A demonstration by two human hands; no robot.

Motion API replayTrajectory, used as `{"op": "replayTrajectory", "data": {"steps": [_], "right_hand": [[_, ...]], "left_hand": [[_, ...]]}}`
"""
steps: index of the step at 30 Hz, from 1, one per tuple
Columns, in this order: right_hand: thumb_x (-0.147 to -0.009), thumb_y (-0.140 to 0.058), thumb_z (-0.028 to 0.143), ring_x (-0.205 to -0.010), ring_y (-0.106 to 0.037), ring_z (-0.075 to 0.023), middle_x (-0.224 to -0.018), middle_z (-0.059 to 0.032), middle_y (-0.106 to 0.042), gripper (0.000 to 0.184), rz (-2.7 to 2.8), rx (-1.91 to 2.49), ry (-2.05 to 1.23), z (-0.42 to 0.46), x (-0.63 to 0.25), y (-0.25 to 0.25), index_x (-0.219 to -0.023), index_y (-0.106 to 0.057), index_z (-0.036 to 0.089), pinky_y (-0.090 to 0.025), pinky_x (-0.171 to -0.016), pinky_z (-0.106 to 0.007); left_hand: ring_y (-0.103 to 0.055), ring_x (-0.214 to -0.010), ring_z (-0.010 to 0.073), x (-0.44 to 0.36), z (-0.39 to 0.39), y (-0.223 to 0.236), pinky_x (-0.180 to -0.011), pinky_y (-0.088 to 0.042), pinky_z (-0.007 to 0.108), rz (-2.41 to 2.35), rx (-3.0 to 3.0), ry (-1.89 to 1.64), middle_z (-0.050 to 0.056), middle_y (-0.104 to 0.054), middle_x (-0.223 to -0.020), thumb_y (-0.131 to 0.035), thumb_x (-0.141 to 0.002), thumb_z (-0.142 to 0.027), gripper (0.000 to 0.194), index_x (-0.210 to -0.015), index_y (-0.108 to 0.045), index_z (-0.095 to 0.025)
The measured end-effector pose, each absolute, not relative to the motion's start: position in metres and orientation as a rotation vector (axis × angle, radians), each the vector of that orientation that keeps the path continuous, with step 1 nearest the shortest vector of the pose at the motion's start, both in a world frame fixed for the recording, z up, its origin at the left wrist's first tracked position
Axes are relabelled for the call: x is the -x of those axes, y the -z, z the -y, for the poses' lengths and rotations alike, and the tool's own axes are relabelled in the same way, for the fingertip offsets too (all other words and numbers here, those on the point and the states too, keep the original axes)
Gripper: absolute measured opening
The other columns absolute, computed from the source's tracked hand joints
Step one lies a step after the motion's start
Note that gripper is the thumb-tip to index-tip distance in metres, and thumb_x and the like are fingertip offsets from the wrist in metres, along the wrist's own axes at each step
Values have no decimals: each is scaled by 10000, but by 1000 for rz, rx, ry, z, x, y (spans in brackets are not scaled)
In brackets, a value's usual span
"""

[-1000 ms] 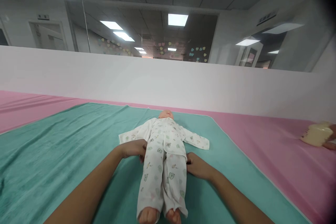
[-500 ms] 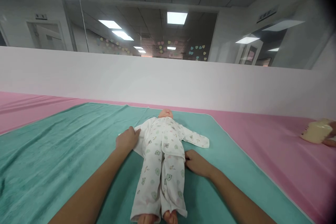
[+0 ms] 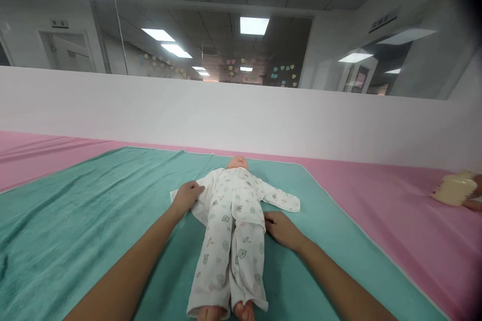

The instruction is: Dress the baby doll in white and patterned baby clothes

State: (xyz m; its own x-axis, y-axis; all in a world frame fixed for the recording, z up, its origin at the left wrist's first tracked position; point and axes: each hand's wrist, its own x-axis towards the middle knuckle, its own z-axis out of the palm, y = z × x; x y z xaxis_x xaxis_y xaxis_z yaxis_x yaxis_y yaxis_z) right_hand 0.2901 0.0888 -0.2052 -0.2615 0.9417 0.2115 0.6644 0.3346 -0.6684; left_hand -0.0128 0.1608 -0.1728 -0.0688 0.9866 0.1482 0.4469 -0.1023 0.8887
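A baby doll [image 3: 238, 162] lies on its back, its bare feet toward me. It wears a white printed jacket [image 3: 246, 193] and matching trousers [image 3: 216, 261]. On the left, my left hand [image 3: 187, 196] is closed on the jacket where the sleeve meets the side, covering part of that sleeve. My right hand [image 3: 281, 229] pinches the jacket's lower right edge at the doll's hip, its fingertips partly hidden by the cloth. The other sleeve [image 3: 282, 199] stretches out flat to the right.
A green blanket [image 3: 94, 200] lies under the doll over a pink cover [image 3: 361, 190]. A low white wall [image 3: 226, 115] with glass above stands behind. At the far right a cream-coloured object [image 3: 454, 189] sits on the pink cover, a small part of something skin-toned beside it.
My left hand has shifted slightly to the right along the sleeve toward the doll's body, baring the cuff end. My right hand has risen a little at the jacket's edge.
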Motion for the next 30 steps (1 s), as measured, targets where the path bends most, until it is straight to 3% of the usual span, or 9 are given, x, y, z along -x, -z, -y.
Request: {"op": "replayTrajectory", "data": {"steps": [5, 8, 11, 14, 18, 23, 26, 28, 30], "right_hand": [[-787, -411, 262, -714, -528, -175, -802, -14, -611, 182, 1823, 1344, -533, -89, -286, 203, -811, -585, 215, -424, -659, -297], [-850, -412, 385, -814, -540, -185, -931, -41, -599, 238, 1669, 1367, -449, -89, -284, 200, -949, -554, 221, -446, -722, -320], [-867, -414, 452, -1033, -516, -213, -1146, -75, -549, 337, 1662, 1304, -427, -87, -280, 198, -1106, -525, 242, -455, -819, -343], [-877, -422, 456, -1247, -374, -214, -1360, -40, -411, 404, 1833, 1215, -432, -82, -274, 198, -1242, -475, 290, -361, -1010, -382], [-891, -413, 451, -1338, -238, -199, -1453, 21, -281, 463, 2017, 1199, -427, -77, -268, 196, -1337, -382, 333, -251, -1100, -409], [-901, -411, 411, -1279, -336, -209, -1368, -1, -422, 384, 2058, 1130, -291, -76, -265, 188, -1268, -474, 318, -303, -1056, -419], [-918, -376, 374, -1072, -499, -197, -1116, -35, -601, 282, 2019, 1155, -142, -83, -255, 176, -1049, -603, 271, -385, -934, -377], [-930, -333, 359, -937, -538, -181, -952, -32, -633, 301, 2013, 1246, -50, -93, -243, 166, -925, -611, 243, -402, -838, -336], [-924, -330, 371, -846, -552, -175, -859, -22, -631, 294, 2006, 1392, 15, -110, -230, 156, -941, -591, 237, -397, -747, -302]], "left_hand": [[-275, -451, 60, -1, -141, 154, -446, -259, 179, -958, -1418, -1271, -76, -283, -536, -619, -730, -382, 341, -662, -342, -196], [-397, -505, 63, -15, -129, 147, -483, -321, 172, -741, -1418, -1234, -63, -429, -600, -655, -717, -310, 257, -771, -429, -199], [-510, -647, 95, -27, -118, 144, -546, -390, 190, -709, -1523, -1099, 4, -582, -823, -679, -696, -275, 276, -890, -501, -193], [-538, -663, 112, -34, -109, 143, -576, -421, 222, -746, -1707, -954, 54, -633, -925, -616, -753, -294, 237, -952, -552, -183], [-516, -602, 104, -44, -99, 149, -568, -386, 226, -894, -2095, -875, 20, -650, -788, -512, -816, -273, 150, -862, -634, -199], [-493, -642, 114, -57, -94, 168, -637, -367, 245, -898, -2511, -1100, 7, -589, -681, -458, -848, -250, 181, -785, -616, -187], [-481, -653, 114, -60, -92, 174, -644, -357, 248, -810, -2580, -1190, 13, -563, -699, -423, -862, -216, 181, -779, -578, -175], [-469, -653, 113, -61, -91, 175, -630, -350, 248, -791, -2570, -1239, 25, -551, -745, -412, -860, -195, 172, -785, -565, -173], [-452, -641, 112, -61, -91, 174, -614, -340, 250, -802, -2558, -1267, 29, -531, -756, -411, -857, -188, 168, -781, -559, -173]]}}
